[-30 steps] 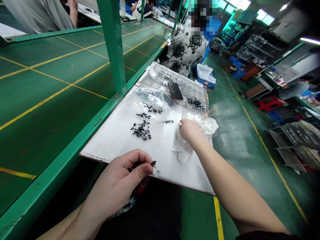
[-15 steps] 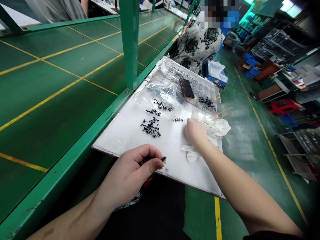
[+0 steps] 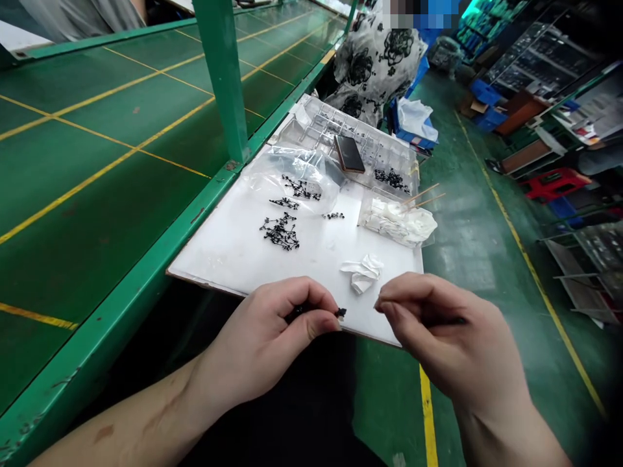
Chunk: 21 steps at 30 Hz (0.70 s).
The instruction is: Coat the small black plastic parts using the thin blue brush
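My left hand [image 3: 292, 331] is closed, pinching a small black part [image 3: 342, 312] whose tip pokes out past the thumb and forefinger. Across a short gap, my right hand [image 3: 448, 337] has thumb and forefinger pressed together; a tiny pale bit may show at the tips, too small to name. Both hands are above the front edge of the white work board [image 3: 219, 259]. A crumpled white tissue [image 3: 364, 272] lies just beyond them. Farther back are a pile of black branched parts [image 3: 281, 232] and a few small loose black pieces [image 3: 333, 215].
A clear plastic bag [image 3: 311, 170] lies near more black parts. Behind it stands a compartment tray [image 3: 384, 155] with a phone [image 3: 349, 154] on it. A packet of white tissues [image 3: 399, 220] holds thin sticks. A green post [image 3: 221, 78] and conveyor [image 3: 121, 117] run along the left; a person [image 3: 374, 58] sits beyond.
My right hand has come back from beside the small black pieces and tissue packet to near my left hand. My left hand keeps its pinch and appears slightly farther right.
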Each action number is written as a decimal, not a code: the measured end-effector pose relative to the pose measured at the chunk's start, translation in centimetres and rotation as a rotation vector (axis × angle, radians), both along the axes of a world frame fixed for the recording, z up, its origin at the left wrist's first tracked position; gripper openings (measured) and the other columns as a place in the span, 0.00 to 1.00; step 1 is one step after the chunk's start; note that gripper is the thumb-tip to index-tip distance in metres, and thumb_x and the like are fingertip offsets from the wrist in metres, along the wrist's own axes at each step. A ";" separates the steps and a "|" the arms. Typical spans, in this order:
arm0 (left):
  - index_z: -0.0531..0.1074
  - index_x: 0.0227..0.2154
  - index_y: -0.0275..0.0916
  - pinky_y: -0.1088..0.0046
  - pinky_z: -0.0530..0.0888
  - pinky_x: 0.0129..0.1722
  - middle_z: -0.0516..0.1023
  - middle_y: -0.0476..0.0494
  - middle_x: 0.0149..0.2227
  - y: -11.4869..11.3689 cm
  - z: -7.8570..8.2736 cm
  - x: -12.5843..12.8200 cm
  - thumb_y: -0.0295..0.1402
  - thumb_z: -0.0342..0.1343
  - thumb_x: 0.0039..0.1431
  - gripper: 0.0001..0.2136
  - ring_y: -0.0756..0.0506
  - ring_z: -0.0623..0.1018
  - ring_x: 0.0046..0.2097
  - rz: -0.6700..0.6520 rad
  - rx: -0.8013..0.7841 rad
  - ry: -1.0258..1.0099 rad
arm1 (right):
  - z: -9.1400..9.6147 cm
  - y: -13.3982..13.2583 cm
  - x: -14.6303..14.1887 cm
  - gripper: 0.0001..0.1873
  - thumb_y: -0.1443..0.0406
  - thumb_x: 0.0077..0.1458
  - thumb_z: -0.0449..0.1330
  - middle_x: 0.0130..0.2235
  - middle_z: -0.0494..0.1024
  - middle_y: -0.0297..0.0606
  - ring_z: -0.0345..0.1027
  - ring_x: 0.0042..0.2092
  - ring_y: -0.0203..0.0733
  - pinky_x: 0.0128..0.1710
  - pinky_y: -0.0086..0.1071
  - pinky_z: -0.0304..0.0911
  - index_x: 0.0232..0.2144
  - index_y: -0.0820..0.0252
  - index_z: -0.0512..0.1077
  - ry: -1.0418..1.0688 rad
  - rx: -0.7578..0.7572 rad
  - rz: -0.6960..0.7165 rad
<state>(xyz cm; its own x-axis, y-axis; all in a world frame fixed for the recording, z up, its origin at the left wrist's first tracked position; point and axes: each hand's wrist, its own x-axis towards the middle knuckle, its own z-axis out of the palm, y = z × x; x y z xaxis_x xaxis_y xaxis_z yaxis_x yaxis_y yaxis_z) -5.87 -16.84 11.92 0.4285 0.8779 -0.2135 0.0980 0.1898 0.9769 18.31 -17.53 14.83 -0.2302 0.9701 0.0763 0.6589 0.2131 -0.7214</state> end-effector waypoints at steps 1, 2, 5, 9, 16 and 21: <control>0.76 0.32 0.40 0.81 0.72 0.37 0.81 0.54 0.32 0.0 0.1 0.4 0.37 0.59 0.67 0.09 0.54 0.77 0.34 -0.020 0.013 0.002 | 0.3 -0.6 0.1 0.02 0.66 0.63 0.64 0.32 0.79 0.34 0.72 0.30 0.34 0.23 0.25 0.58 0.39 0.53 0.77 0.054 -0.014 0.005; 0.76 0.32 0.41 0.81 0.71 0.36 0.81 0.54 0.31 -0.1 0.2 0.7 0.37 0.59 0.67 0.08 0.54 0.76 0.34 -0.029 0.026 0.003 | 0.5 -1.2 0.1 0.04 0.67 0.63 0.65 0.35 0.80 0.34 0.75 0.34 0.36 0.24 0.25 0.60 0.39 0.52 0.77 0.104 -0.019 0.014; 0.77 0.32 0.42 0.82 0.71 0.35 0.81 0.56 0.32 -0.5 0.4 1.6 0.39 0.59 0.67 0.09 0.54 0.76 0.33 -0.011 0.057 0.005 | 1.0 -2.1 0.0 0.10 0.69 0.62 0.66 0.39 0.81 0.32 0.78 0.39 0.36 0.28 0.24 0.66 0.42 0.46 0.77 0.190 -0.021 0.038; 0.77 0.32 0.42 0.82 0.72 0.34 0.81 0.55 0.31 -0.8 0.7 1.9 0.40 0.59 0.67 0.10 0.54 0.77 0.33 -0.002 0.081 0.013 | 1.4 -2.4 -0.3 0.14 0.72 0.62 0.66 0.41 0.80 0.33 0.77 0.41 0.36 0.38 0.27 0.72 0.44 0.45 0.78 0.180 0.031 0.087; 0.78 0.31 0.41 0.81 0.70 0.31 0.80 0.54 0.30 -0.8 1.3 1.7 0.37 0.59 0.67 0.09 0.54 0.75 0.30 -0.006 0.104 0.010 | 0.9 -1.9 -1.2 0.15 0.71 0.62 0.67 0.41 0.75 0.34 0.73 0.40 0.34 0.34 0.27 0.68 0.45 0.43 0.80 0.223 0.018 0.129; 0.77 0.32 0.41 0.81 0.71 0.34 0.81 0.55 0.32 -0.9 1.2 1.1 0.36 0.58 0.68 0.09 0.54 0.76 0.33 -0.012 0.160 0.041 | 0.7 -1.4 -2.0 0.09 0.67 0.62 0.67 0.39 0.76 0.34 0.73 0.37 0.35 0.31 0.28 0.66 0.42 0.45 0.80 0.245 -0.062 0.117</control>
